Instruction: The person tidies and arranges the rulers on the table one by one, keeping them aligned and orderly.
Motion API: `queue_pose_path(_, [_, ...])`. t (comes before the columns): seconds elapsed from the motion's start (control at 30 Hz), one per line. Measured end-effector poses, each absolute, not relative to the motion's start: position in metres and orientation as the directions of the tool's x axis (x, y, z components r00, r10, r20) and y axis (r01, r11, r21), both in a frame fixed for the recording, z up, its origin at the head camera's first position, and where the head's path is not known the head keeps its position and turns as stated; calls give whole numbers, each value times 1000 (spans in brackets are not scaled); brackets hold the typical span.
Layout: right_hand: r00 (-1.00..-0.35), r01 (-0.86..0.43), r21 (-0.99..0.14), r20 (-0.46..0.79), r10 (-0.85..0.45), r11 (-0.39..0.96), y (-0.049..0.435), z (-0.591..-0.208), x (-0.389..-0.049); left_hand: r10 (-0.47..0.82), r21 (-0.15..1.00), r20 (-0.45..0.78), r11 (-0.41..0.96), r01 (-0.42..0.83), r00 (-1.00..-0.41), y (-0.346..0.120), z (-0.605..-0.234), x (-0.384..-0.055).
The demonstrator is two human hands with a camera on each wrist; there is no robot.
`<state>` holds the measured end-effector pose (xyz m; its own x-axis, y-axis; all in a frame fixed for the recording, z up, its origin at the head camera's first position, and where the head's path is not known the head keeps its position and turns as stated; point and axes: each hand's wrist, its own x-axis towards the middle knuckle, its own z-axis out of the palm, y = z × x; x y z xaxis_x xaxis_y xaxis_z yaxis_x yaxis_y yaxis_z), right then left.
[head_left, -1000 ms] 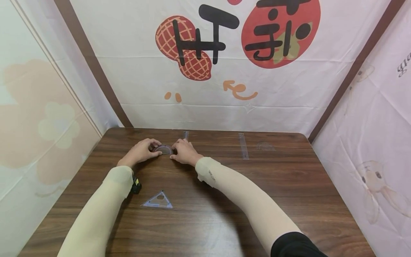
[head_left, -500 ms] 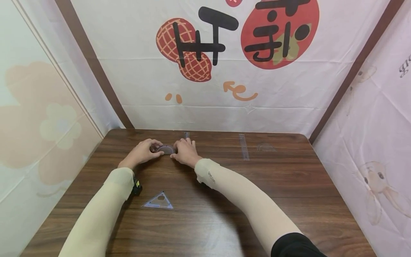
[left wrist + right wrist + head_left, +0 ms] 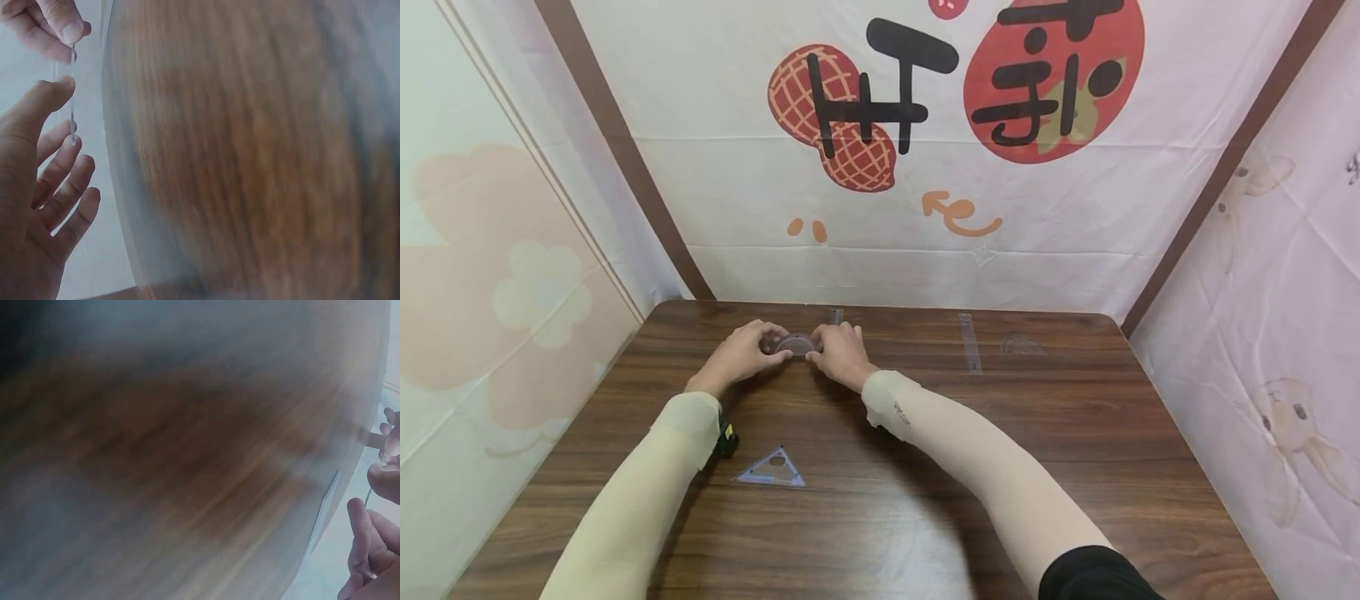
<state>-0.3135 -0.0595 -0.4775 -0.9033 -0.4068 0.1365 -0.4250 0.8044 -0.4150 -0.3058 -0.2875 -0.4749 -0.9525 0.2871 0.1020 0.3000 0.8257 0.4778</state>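
Observation:
A clear half-round protractor (image 3: 796,344) is between my two hands near the table's far left part. My left hand (image 3: 741,358) pinches its left end with thumb and fingers. At the opposite end, my right hand (image 3: 844,357) grips it. From the left wrist, the protractor (image 3: 73,119) appears edge-on as a thin line; the left hand's (image 3: 44,175) outer fingers are spread loosely. Only part of the hands shows at the right border of the right wrist view. Just behind my right hand lies a clear ruler (image 3: 837,316), partly hidden.
A transparent set square (image 3: 773,468) lies on the brown wooden table (image 3: 880,517), nearer to me. Farther right are another clear ruler (image 3: 970,343) and a second, faint protractor (image 3: 1022,344). Printed cloth walls (image 3: 737,200) stand behind and at both sides.
Both hands have shifted slightly to the right together with the protractor. The set square, the ruler on the right and the second protractor stay where they were.

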Motion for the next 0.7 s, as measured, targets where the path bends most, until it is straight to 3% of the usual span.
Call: queue_pose_path(0.7, [-865, -495, -468, 188, -465, 732, -20, -477, -310, 297, 493, 126, 809, 319, -947, -262, -474, -292])
